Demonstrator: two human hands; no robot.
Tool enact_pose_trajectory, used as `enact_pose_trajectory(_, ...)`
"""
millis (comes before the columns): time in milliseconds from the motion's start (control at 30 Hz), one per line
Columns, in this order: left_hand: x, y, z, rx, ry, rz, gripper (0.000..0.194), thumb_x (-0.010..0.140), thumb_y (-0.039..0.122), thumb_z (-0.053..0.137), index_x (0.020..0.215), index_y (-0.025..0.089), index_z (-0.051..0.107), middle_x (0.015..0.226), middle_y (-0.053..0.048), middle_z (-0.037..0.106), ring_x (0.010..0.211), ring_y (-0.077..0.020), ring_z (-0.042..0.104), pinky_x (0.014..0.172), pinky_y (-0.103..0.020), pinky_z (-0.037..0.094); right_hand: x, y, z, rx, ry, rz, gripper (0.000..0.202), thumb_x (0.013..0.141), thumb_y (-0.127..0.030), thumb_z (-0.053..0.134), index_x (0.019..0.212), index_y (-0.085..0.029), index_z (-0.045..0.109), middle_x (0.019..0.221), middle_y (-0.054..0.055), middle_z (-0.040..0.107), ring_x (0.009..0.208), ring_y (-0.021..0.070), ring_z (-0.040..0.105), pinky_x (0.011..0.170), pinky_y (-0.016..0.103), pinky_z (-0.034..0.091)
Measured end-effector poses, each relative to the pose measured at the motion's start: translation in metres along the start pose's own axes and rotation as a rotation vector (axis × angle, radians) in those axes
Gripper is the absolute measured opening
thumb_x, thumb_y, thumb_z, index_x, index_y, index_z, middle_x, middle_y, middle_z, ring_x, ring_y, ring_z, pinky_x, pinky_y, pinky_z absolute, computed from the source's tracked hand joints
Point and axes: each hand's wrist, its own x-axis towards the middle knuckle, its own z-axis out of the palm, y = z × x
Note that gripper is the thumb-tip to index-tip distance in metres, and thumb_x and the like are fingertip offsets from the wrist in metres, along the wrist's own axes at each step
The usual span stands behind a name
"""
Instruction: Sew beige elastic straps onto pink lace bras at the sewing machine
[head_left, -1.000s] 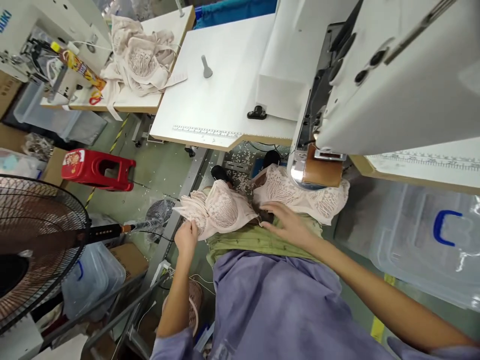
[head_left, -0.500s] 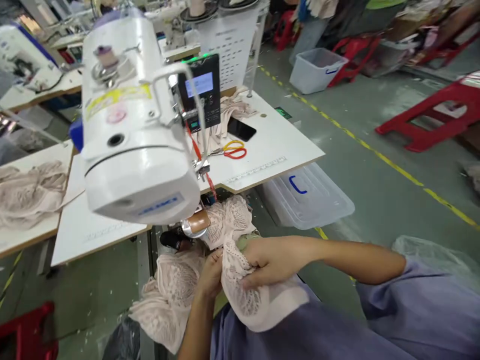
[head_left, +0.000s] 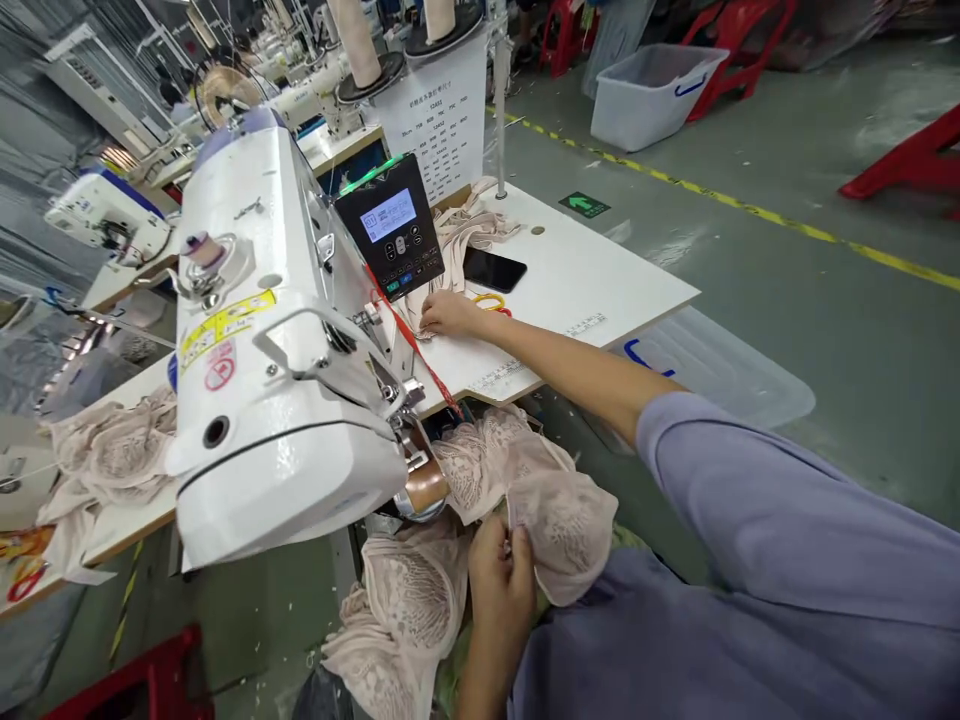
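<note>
My left hand [head_left: 504, 570] is closed, pinching the edge of a beige lace bra [head_left: 566, 530] in front of the sewing machine [head_left: 285, 400]. The bra's other end lies by the needle area. My right hand [head_left: 454, 315] reaches over the white table, its fingertips bent together on the ends of beige fabric strips [head_left: 457, 240]. Scissors with yellow and red handles [head_left: 491, 300] lie partly hidden behind that hand and wrist. More beige lace bras [head_left: 412, 590] hang below the machine, left of my left hand.
A black phone [head_left: 493, 270] lies on the white table [head_left: 600, 270] beside the strips. The machine's control panel [head_left: 390, 225] stands behind my right hand. A lidded clear bin [head_left: 720, 370] sits below the table edge. Further beige pieces [head_left: 120, 450] lie on the left table.
My right hand has let go of the bra and moved up and forward to the strips on the table. My left hand still holds the bra. The view has shifted.
</note>
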Motion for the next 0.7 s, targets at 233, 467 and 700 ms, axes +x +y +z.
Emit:
enact_pose_trajectory(233,0.011,0.018,-0.008,0.083,0.093,0.069,0.029,0.102,0.034,0.046,0.122,0.018,0.060,0.085,-0.003,0.067,0.074,-0.0166,0.063,0.068,-0.026,0.047,-0.062,-0.025,-0.013,0.100,0.278,0.017,0.037,0.104,-0.032,0.035,0.108,-0.013,0.066,0.105,0.014,0.068,0.095,0.0237,0.060,0.086,0.036,0.043)
enact_pose_trajectory(467,0.003,0.025,-0.047,0.038,0.109,0.294,0.024,0.097,0.026,0.053,0.115,0.018,0.067,0.107,-0.009,0.074,0.099,-0.0209,0.069,0.089,-0.031,0.052,-0.216,-0.114,-0.051,0.371,-0.333,-0.506,0.021,0.101,-0.022,0.050,0.111,-0.021,0.069,0.093,0.004,0.069,0.081,0.0128,0.063,0.070,0.023,0.042)
enact_pose_trajectory(700,-0.003,0.032,-0.047,-0.005,0.006,0.107,0.034,0.100,0.036,0.050,0.079,0.017,0.067,0.067,0.000,0.062,0.063,-0.0129,0.056,0.061,-0.023,0.043,-0.243,-0.135,-0.018,0.376,-0.193,-0.245,0.024,0.096,-0.042,0.059,0.106,-0.022,0.067,0.098,0.009,0.070,0.090,0.0222,0.063,0.077,0.033,0.047)
